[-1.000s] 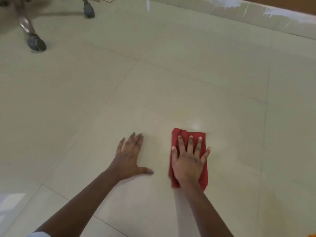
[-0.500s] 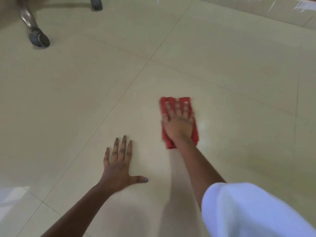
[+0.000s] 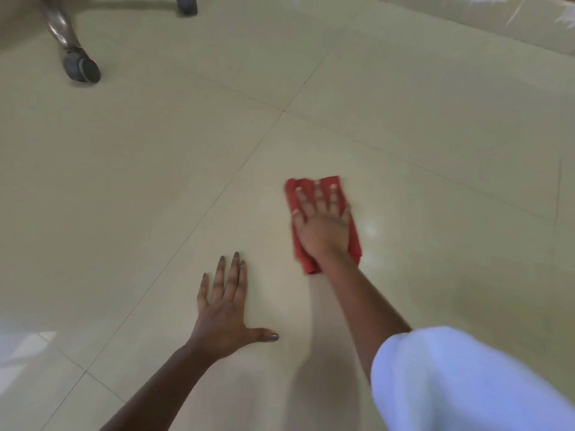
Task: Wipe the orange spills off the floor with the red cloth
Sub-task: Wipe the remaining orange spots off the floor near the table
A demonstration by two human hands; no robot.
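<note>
The folded red cloth [image 3: 354,244] lies flat on the beige tiled floor [image 3: 435,181], a little right of centre. My right hand [image 3: 322,223] presses down on it, palm flat and fingers spread over its far half. My left hand [image 3: 222,315] rests flat on the floor to the near left of the cloth, fingers apart, holding nothing. No orange spill shows on the tiles around the cloth. A faint wet sheen glints just right of the cloth.
A chair leg with a grey caster wheel [image 3: 81,68] stands at the far left, and a second caster [image 3: 186,4] sits at the top edge. A skirting strip with white smears [image 3: 529,23] runs along the far right. My white sleeve [image 3: 466,384] fills the near right corner.
My right hand slid the red cloth away from me across the tile, then held roughly there. My left hand stayed planted on the floor. The view tilted, bringing my sleeve in.
</note>
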